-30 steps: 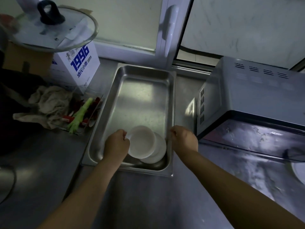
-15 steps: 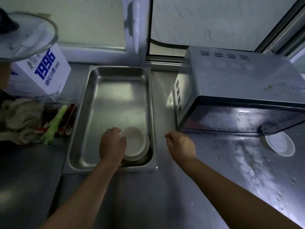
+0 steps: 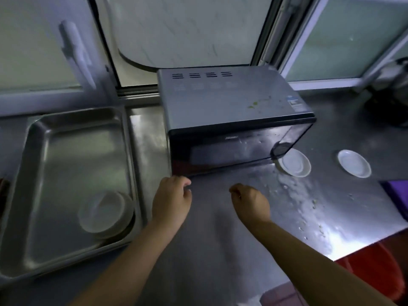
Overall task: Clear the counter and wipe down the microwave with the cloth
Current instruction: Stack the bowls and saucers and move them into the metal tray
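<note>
A dark grey microwave (image 3: 229, 107) stands on the steel counter (image 3: 220, 239), with greenish crumbs on its top. Two stacked white bowls (image 3: 106, 214) lie in the near right corner of a steel tray (image 3: 55, 151) at the left. A white saucer (image 3: 294, 162) sits at the microwave's front right corner, and a second saucer (image 3: 354, 163) lies further right. My left hand (image 3: 171, 200) hovers just in front of the microwave's lower left corner, fingers loosely curled, holding nothing. My right hand (image 3: 250, 202) hangs over the counter beside it, also loosely curled. No cloth is in view.
Crumbs and wet smears spread over the counter (image 3: 309, 206) at the right. Behind the microwave is a sliding window (image 3: 176, 29). A dark object (image 3: 393, 96) stands at the far right. Something red (image 3: 375, 268) lies below the counter's right edge.
My left hand has let go of the bowls in the tray and moved right, in front of the microwave. My view has swung right; the two saucers now show.
</note>
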